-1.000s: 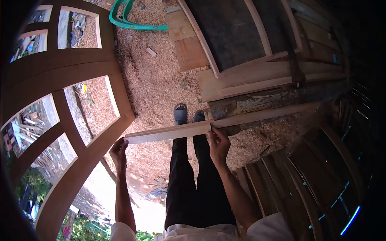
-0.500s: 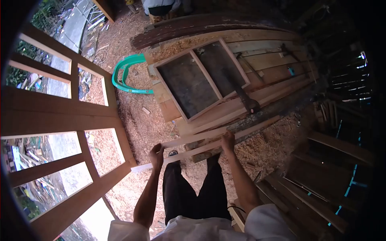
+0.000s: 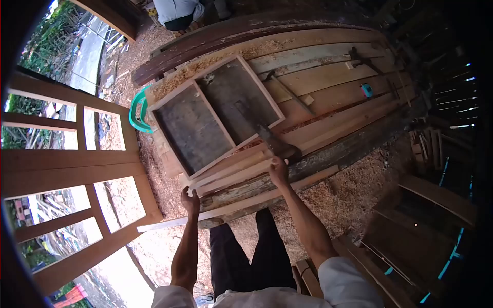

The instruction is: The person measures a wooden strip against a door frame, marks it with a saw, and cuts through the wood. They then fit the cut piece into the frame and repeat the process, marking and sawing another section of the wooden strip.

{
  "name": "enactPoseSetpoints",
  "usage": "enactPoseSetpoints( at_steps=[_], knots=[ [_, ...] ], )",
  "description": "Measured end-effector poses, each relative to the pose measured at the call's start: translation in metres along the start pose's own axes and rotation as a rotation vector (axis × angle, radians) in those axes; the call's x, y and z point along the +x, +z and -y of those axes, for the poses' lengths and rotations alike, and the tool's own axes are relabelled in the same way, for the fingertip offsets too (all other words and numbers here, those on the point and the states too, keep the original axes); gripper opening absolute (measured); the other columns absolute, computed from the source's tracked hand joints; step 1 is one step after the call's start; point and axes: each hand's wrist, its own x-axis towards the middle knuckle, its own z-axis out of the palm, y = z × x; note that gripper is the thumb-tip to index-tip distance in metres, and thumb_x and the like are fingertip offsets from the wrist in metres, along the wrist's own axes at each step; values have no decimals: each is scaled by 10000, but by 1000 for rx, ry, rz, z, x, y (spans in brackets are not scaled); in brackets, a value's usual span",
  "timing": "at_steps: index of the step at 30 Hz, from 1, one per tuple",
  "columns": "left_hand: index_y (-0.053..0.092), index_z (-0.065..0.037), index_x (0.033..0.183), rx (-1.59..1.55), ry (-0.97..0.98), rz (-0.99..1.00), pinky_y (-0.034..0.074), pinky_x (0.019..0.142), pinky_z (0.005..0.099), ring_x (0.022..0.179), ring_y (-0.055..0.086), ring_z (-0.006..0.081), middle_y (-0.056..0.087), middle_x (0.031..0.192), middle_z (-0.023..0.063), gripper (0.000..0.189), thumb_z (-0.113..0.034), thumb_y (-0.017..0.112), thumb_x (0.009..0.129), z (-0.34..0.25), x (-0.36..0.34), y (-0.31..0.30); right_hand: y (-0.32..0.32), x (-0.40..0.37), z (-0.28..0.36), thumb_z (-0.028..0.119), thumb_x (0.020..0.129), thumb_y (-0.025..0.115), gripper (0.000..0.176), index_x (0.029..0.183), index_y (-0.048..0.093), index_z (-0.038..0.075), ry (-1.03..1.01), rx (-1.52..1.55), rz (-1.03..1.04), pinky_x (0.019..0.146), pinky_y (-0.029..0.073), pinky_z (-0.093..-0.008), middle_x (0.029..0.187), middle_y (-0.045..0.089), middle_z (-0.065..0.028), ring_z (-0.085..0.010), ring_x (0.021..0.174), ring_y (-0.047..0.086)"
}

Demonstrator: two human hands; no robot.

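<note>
My left hand [image 3: 190, 200] is just below the left end of a thin wooden strip [image 3: 231, 173], its thumb and fingers slightly apart. Fingers of my right hand [image 3: 279, 172] are closed around the right end of this strip, beside a dark hand tool [image 3: 277, 146]. The strip lies along the near side of the plank-topped work surface [image 3: 328, 78]. Above it rests a two-panel wooden frame [image 3: 209, 105] with dark panels. A longer pale strip [image 3: 236, 206] crosses under my forearms, beside a rough log edge.
A hammer [image 3: 290, 92] and a teal tape measure [image 3: 366, 90] lie on the planks. A large slatted wooden frame [image 3: 67, 156] stands at left, near a green plastic ring [image 3: 137, 110]. Another person [image 3: 177, 10] is at the top. Boards are stacked at lower right.
Both hands and the thin strip have moved forward, from over the near edge onto the planks. My left thumb and fingers have loosened from the strip. The view has shifted right.
</note>
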Motion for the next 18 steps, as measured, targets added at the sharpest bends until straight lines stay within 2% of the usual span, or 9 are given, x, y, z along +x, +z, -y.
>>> enactPoseSetpoints(
  at_steps=[1, 3, 5, 9, 11, 13, 15, 17, 18],
  knots=[
    [601, 43, 1153, 8, -1, -5, 518, 775, 384, 843, 654, 311, 678, 990, 200, 369, -144, 650, 840, -28, -4, 2, -12, 4, -2, 75, 876, 564, 382, 1250, 528, 2, -1, 5, 8, 1004, 389, -469, 1302, 463, -214, -380, 1224, 441],
    [599, 5, 1150, -141, 306, -17, 527, 710, 386, 762, 649, 286, 681, 946, 152, 321, -75, 641, 841, -112, -5, 9, -38, 17, -11, 100, 898, 578, 344, 1232, 544, 27, -372, -326, -443, 975, 401, -484, 1269, 476, -191, -388, 1204, 442],
    [604, -14, 1163, -407, 94, 381, 534, 676, 366, 753, 665, 257, 690, 962, 125, 306, -43, 622, 859, -165, -14, 55, -68, 28, -10, 117, 908, 594, 348, 1242, 537, 35, -344, -410, -406, 984, 400, -481, 1285, 453, -184, -379, 1206, 434],
    [632, 17, 1140, -408, -156, 861, 542, 716, 360, 828, 701, 236, 703, 1000, 181, 445, -302, 686, 835, -260, -38, 131, -96, 61, -21, 156, 890, 641, 306, 1172, 590, 47, -250, -543, -210, 964, 414, -482, 1268, 473, -180, -374, 1166, 455],
    [642, 13, 1137, -341, -161, 846, 507, 646, 320, 731, 639, 168, 692, 881, 120, 459, -335, 686, 841, -270, -56, 178, -103, 67, -23, 152, 873, 660, 275, 1125, 624, 45, -241, -527, -166, 975, 410, -476, 1239, 502, -168, -366, 1162, 458],
    [661, 26, 1083, -338, -251, 896, 484, 602, 310, 677, 609, 150, 675, 823, 92, 421, -311, 690, 832, -291, -57, 168, -104, 67, -31, 147, 881, 642, 237, 1080, 639, 18, -348, -521, -170, 945, 424, -477, 1157, 563, -204, -366, 1113, 514],
    [674, 15, 1025, -683, -329, 770, 465, 563, 299, 643, 585, 131, 656, 789, 64, 371, -302, 689, 833, -289, -72, 161, -103, 63, -35, 165, 871, 656, 224, 1039, 667, 17, -314, -379, -206, 863, 470, -449, 987, 649, -209, -366, 967, 611],
    [673, 16, 1061, -823, -339, 799, 453, 588, 306, 660, 558, 108, 655, 771, 56, 399, -307, 662, 829, -272, -77, 155, -107, 42, -30, 168, 880, 641, 211, 1008, 670, 3, -344, -328, -198, 784, 492, -440, 906, 657, -215, -376, 878, 640],
    [678, 5, 1062, -669, -422, 881, 454, 602, 287, 681, 570, 105, 663, 778, 50, 381, -298, 670, 830, -280, -75, 125, -118, 14, -5, 168, 876, 650, 213, 1009, 666, 2, -298, -289, -93, 776, 497, -423, 932, 664, -216, -366, 899, 650]
  ],
)
